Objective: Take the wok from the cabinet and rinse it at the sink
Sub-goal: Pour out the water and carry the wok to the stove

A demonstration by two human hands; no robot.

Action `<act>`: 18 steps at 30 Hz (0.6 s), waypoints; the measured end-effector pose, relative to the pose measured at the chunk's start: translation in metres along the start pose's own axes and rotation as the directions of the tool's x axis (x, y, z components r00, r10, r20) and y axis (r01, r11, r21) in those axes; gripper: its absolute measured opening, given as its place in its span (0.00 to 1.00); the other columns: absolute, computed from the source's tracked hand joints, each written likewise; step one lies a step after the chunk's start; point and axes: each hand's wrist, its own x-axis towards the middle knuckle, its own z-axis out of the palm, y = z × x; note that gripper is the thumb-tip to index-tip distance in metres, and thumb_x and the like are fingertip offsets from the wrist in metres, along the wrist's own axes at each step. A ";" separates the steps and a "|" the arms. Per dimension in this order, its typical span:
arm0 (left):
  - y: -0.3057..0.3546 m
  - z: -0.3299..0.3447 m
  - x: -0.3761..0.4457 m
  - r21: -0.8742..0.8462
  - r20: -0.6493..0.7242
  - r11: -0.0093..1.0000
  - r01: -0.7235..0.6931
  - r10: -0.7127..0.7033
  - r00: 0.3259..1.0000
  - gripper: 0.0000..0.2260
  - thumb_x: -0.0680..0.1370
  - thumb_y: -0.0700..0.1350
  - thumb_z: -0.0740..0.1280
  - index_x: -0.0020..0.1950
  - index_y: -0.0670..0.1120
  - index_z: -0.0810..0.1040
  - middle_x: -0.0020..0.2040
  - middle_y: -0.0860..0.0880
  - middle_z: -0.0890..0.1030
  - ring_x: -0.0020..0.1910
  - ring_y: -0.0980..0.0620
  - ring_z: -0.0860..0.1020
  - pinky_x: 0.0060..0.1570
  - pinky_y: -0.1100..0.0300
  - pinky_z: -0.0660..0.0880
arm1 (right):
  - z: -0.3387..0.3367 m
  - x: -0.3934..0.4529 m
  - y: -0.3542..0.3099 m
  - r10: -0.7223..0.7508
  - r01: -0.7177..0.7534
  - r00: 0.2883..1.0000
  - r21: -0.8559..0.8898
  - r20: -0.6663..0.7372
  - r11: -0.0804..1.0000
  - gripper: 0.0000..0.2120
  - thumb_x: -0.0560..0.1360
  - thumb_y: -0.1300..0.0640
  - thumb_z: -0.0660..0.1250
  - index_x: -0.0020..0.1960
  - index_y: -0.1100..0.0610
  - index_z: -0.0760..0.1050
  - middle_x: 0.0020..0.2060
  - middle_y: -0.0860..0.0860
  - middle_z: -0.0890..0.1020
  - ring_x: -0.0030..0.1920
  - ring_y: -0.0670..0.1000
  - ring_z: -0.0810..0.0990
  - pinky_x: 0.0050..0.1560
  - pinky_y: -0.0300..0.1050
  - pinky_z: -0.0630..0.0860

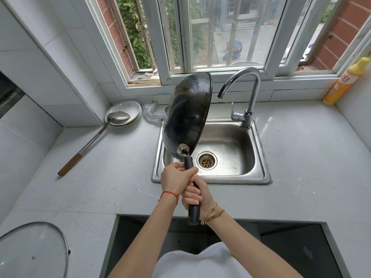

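Now the wok (187,115) is held up on edge over the sink (259,149), its blackened underside turned toward the camera. The long black handle (193,207) is clamped by both hands: the left hand (175,178) is wrapped high, nearest the bowl, and the right hand (197,195) is closed just behind it, lower on the shaft. From the grip, the handle's line runs forward and up into the bowl, which rises toward the window. The tap (241,83) sits off to the right of the bowl, its spout apart from the rim; no water is seen running. A turn rightward is judged necessary to bring the hollow under the spout.
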 end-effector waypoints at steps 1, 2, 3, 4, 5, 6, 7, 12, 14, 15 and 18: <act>0.000 0.001 0.000 -0.004 -0.003 1.000 0.001 -0.001 1.000 0.07 0.67 0.49 0.76 0.41 0.49 0.82 0.31 0.54 0.84 0.35 0.57 0.83 0.39 0.63 0.79 | 0.000 0.000 -0.001 0.001 -0.001 1.000 0.005 0.005 1.000 0.21 0.55 0.66 0.81 0.22 0.58 0.68 0.13 0.50 0.68 0.11 0.45 0.67 0.12 0.33 0.64; 0.000 0.001 0.000 -0.007 -0.005 1.000 0.001 -0.002 1.000 0.07 0.67 0.48 0.76 0.41 0.48 0.82 0.31 0.53 0.84 0.35 0.57 0.83 0.40 0.62 0.80 | 0.000 -0.001 -0.001 0.003 -0.003 1.000 0.007 0.011 1.000 0.21 0.55 0.66 0.81 0.22 0.58 0.68 0.13 0.50 0.68 0.11 0.45 0.67 0.11 0.33 0.64; 0.000 0.002 0.000 -0.009 -0.007 1.000 0.002 -0.002 1.000 0.07 0.67 0.48 0.76 0.41 0.49 0.82 0.31 0.53 0.84 0.34 0.57 0.83 0.41 0.61 0.80 | 0.000 -0.001 -0.001 0.007 -0.007 1.000 0.006 0.017 1.000 0.21 0.55 0.66 0.81 0.21 0.59 0.68 0.13 0.50 0.68 0.11 0.45 0.67 0.11 0.33 0.64; -0.001 0.002 0.000 -0.010 -0.009 1.000 0.003 -0.003 1.000 0.07 0.67 0.48 0.76 0.40 0.49 0.82 0.31 0.54 0.84 0.34 0.57 0.83 0.41 0.61 0.81 | 0.000 -0.002 -0.002 0.010 -0.010 1.000 0.004 0.021 1.000 0.21 0.55 0.66 0.81 0.21 0.59 0.68 0.13 0.50 0.68 0.11 0.45 0.67 0.11 0.34 0.64; 0.000 0.003 0.000 -0.011 -0.009 1.000 0.004 -0.004 1.000 0.07 0.67 0.48 0.76 0.40 0.49 0.81 0.31 0.54 0.84 0.34 0.57 0.83 0.42 0.60 0.81 | -0.001 -0.002 -0.002 0.013 -0.013 1.000 0.005 0.024 1.000 0.21 0.55 0.66 0.81 0.21 0.59 0.68 0.13 0.50 0.68 0.11 0.45 0.67 0.11 0.34 0.64; -0.001 0.004 0.000 -0.014 -0.010 1.000 0.005 -0.005 1.000 0.07 0.67 0.48 0.76 0.40 0.49 0.81 0.31 0.54 0.84 0.34 0.56 0.83 0.42 0.59 0.82 | -0.001 -0.002 -0.003 0.016 -0.017 1.000 0.008 0.025 1.000 0.21 0.55 0.66 0.81 0.21 0.59 0.68 0.13 0.50 0.68 0.11 0.45 0.67 0.11 0.34 0.64; -0.001 0.004 0.000 -0.019 -0.011 1.000 0.007 -0.007 1.000 0.07 0.67 0.48 0.77 0.40 0.49 0.81 0.30 0.54 0.84 0.35 0.56 0.83 0.42 0.59 0.82 | -0.002 -0.002 -0.003 0.020 -0.020 0.999 0.011 0.028 1.000 0.21 0.56 0.66 0.81 0.21 0.58 0.68 0.13 0.50 0.68 0.11 0.45 0.67 0.11 0.34 0.64; -0.001 0.007 0.002 -0.046 -0.002 0.999 0.021 -0.021 1.000 0.07 0.67 0.47 0.77 0.40 0.48 0.81 0.31 0.53 0.84 0.35 0.53 0.84 0.44 0.55 0.83 | -0.003 -0.002 -0.008 0.032 -0.031 0.999 -0.018 0.030 0.999 0.22 0.55 0.65 0.82 0.22 0.58 0.67 0.14 0.50 0.68 0.12 0.45 0.66 0.12 0.32 0.63; -0.002 0.008 0.004 -0.052 0.001 0.998 0.020 -0.020 1.000 0.08 0.67 0.48 0.77 0.41 0.47 0.82 0.31 0.52 0.85 0.36 0.53 0.84 0.44 0.56 0.83 | -0.003 -0.003 -0.011 0.045 -0.044 0.998 -0.029 0.043 0.999 0.22 0.56 0.64 0.82 0.23 0.58 0.67 0.14 0.49 0.68 0.12 0.45 0.66 0.13 0.32 0.63; -0.002 0.008 0.004 -0.060 0.002 0.998 0.020 -0.020 1.000 0.08 0.68 0.48 0.77 0.41 0.47 0.82 0.32 0.52 0.85 0.35 0.53 0.84 0.43 0.56 0.83 | -0.002 -0.004 -0.012 0.053 -0.052 0.997 -0.037 0.047 0.998 0.22 0.57 0.64 0.82 0.23 0.57 0.67 0.14 0.49 0.68 0.12 0.45 0.67 0.13 0.32 0.63; 0.000 0.010 0.006 -0.100 -0.002 0.995 0.023 -0.023 1.000 0.08 0.68 0.47 0.77 0.42 0.46 0.83 0.31 0.52 0.84 0.33 0.56 0.83 0.40 0.59 0.81 | 0.000 -0.003 -0.017 0.071 -0.069 0.997 -0.110 0.017 0.991 0.20 0.62 0.61 0.77 0.24 0.56 0.66 0.14 0.48 0.67 0.13 0.44 0.66 0.13 0.33 0.63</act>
